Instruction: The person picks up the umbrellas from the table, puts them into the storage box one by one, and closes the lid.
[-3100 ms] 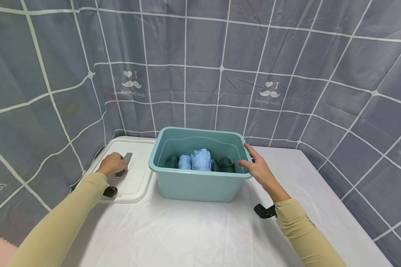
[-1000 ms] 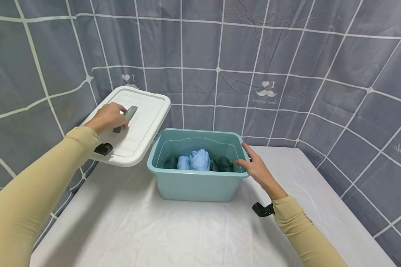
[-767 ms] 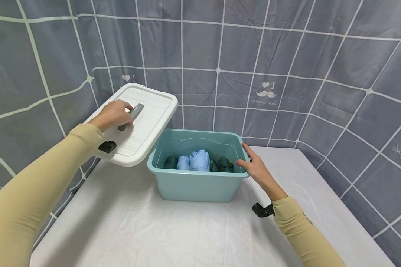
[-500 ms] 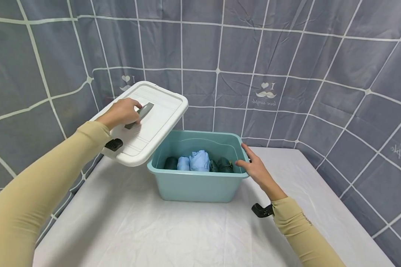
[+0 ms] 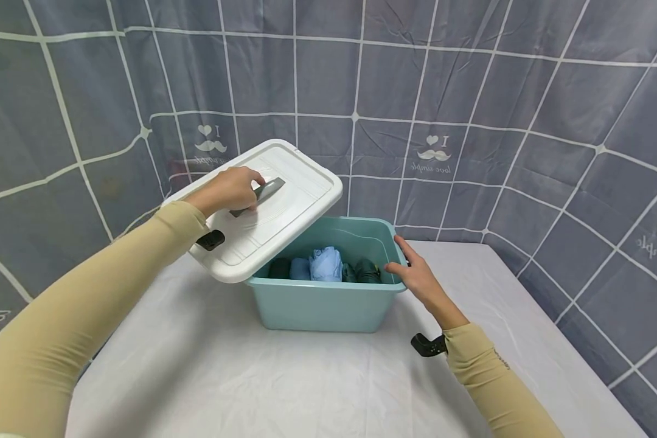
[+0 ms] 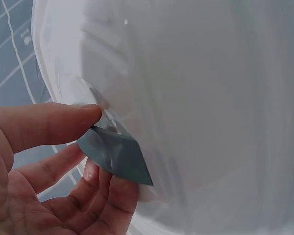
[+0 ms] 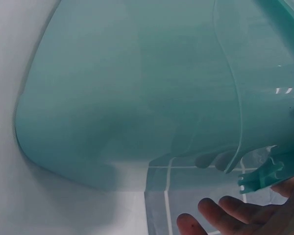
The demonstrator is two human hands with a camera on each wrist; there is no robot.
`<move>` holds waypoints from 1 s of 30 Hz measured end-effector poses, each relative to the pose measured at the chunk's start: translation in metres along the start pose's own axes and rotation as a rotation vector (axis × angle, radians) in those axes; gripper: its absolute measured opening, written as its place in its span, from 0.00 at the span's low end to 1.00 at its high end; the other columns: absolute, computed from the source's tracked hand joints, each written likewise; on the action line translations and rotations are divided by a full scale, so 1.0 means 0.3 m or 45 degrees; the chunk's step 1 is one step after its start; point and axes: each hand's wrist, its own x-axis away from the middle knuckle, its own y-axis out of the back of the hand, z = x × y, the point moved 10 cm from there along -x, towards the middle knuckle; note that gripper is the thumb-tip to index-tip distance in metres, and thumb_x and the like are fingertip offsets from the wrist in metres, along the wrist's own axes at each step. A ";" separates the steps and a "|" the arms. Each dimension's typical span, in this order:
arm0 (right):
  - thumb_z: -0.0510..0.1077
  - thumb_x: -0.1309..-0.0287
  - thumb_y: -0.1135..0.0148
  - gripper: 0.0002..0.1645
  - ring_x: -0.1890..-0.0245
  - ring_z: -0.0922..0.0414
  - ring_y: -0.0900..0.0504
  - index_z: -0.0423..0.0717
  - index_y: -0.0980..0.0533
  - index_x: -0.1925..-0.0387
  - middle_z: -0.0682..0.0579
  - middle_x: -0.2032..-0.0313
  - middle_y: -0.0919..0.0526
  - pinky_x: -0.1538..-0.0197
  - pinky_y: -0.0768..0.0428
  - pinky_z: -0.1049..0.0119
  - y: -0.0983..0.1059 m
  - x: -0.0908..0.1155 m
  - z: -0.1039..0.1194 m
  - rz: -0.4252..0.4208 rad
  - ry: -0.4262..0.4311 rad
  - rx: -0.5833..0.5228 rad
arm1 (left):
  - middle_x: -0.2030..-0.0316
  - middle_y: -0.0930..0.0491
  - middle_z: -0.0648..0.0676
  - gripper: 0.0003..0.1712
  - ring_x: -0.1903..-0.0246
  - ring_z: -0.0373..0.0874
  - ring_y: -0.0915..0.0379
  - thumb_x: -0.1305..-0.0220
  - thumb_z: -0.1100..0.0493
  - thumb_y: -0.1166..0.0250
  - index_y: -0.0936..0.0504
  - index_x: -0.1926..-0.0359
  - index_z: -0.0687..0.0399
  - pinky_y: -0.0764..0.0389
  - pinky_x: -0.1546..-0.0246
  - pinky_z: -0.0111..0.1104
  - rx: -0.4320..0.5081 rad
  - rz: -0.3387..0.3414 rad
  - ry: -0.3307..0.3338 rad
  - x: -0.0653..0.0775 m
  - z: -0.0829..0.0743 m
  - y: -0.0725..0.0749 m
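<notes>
In the head view my left hand [image 5: 230, 190] grips the grey handle [image 5: 269, 188] of a white lid [image 5: 298, 198]. Thumb and fingers pinch that handle in the left wrist view. Tilted, the lid hangs over the left part of a teal storage bin [image 5: 317, 307], hiding its left rim. My right hand [image 5: 421, 277] holds the bin's right rim, its thumb over the edge; in the right wrist view several fingers [image 7: 220, 215] reach out below the rim, apart from the wall. Inside lie a light blue fabric bundle [image 5: 325, 264], a smaller blue roll [image 5: 300, 268] and dark green rolls [image 5: 368, 271].
The bin stands on a table with a white cloth [image 5: 306, 383]. A grey gridded curtain [image 5: 328, 79] surrounds the table's back and sides. Black wrist cameras [image 5: 428, 345] sit on both wrists.
My left hand has lifted the lid off the table at the left and carried it rightward, tilted, over the bin's left part. The right hand and the bin have stayed put.
</notes>
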 end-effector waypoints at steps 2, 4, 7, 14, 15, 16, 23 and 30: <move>0.49 0.35 0.41 0.51 0.26 0.36 0.42 0.62 0.56 0.19 0.41 0.21 0.50 0.31 0.36 0.36 0.002 0.001 0.000 -0.002 -0.002 -0.004 | 0.45 0.21 0.65 0.36 0.57 0.56 0.28 0.49 0.68 0.37 0.25 0.34 0.58 0.27 0.55 0.44 -0.012 0.010 -0.028 -0.006 -0.027 -0.013; 0.49 0.35 0.40 0.51 0.26 0.36 0.41 0.62 0.56 0.19 0.41 0.21 0.50 0.31 0.36 0.37 0.003 0.001 0.001 -0.003 -0.002 -0.008 | 0.43 0.22 0.65 0.36 0.55 0.56 0.29 0.49 0.68 0.37 0.24 0.34 0.57 0.28 0.54 0.44 -0.023 0.021 -0.052 -0.011 -0.054 -0.029; 0.49 0.35 0.40 0.50 0.26 0.37 0.41 0.61 0.55 0.19 0.41 0.21 0.49 0.32 0.35 0.37 0.005 0.002 0.002 -0.006 -0.002 -0.011 | 0.39 0.24 0.64 0.37 0.53 0.56 0.30 0.50 0.70 0.39 0.24 0.34 0.57 0.29 0.52 0.44 -0.037 0.039 -0.083 -0.018 -0.095 -0.051; 0.49 0.35 0.40 0.50 0.26 0.36 0.41 0.58 0.54 0.19 0.41 0.22 0.48 0.31 0.36 0.36 0.009 0.000 0.008 -0.020 0.016 -0.008 | 0.39 0.23 0.63 0.37 0.51 0.55 0.31 0.51 0.72 0.45 0.22 0.36 0.55 0.30 0.50 0.44 -0.092 0.074 -0.159 -0.037 -0.178 -0.096; 0.48 0.35 0.40 0.50 0.26 0.37 0.41 0.58 0.54 0.19 0.41 0.22 0.48 0.31 0.35 0.37 0.010 0.000 0.009 -0.024 0.020 -0.008 | 0.40 0.23 0.63 0.37 0.51 0.55 0.31 0.51 0.72 0.46 0.21 0.36 0.55 0.30 0.50 0.44 -0.101 0.078 -0.170 -0.039 -0.189 -0.101; 0.48 0.36 0.40 0.50 0.26 0.37 0.41 0.57 0.54 0.19 0.41 0.22 0.48 0.32 0.35 0.37 0.010 0.001 0.010 -0.026 0.023 -0.011 | 0.39 0.23 0.63 0.37 0.51 0.55 0.31 0.51 0.72 0.46 0.21 0.36 0.55 0.29 0.50 0.44 -0.107 0.085 -0.176 -0.041 -0.199 -0.107; 0.56 0.34 0.38 0.51 0.26 0.38 0.39 0.56 0.54 0.19 0.43 0.21 0.48 0.33 0.32 0.38 0.007 0.001 0.016 -0.016 0.070 -0.020 | 0.37 0.24 0.59 0.35 0.53 0.54 0.30 0.46 0.72 0.48 0.21 0.36 0.51 0.28 0.59 0.41 -0.088 0.161 -0.179 -0.053 -0.236 -0.154; 0.63 0.35 0.38 0.53 0.28 0.38 0.37 0.57 0.54 0.19 0.42 0.22 0.47 0.35 0.30 0.38 0.016 -0.002 0.022 -0.066 0.132 -0.007 | 0.40 0.23 0.58 0.35 0.58 0.52 0.28 0.46 0.72 0.46 0.20 0.37 0.48 0.29 0.68 0.37 -0.084 0.206 -0.192 -0.059 -0.268 -0.195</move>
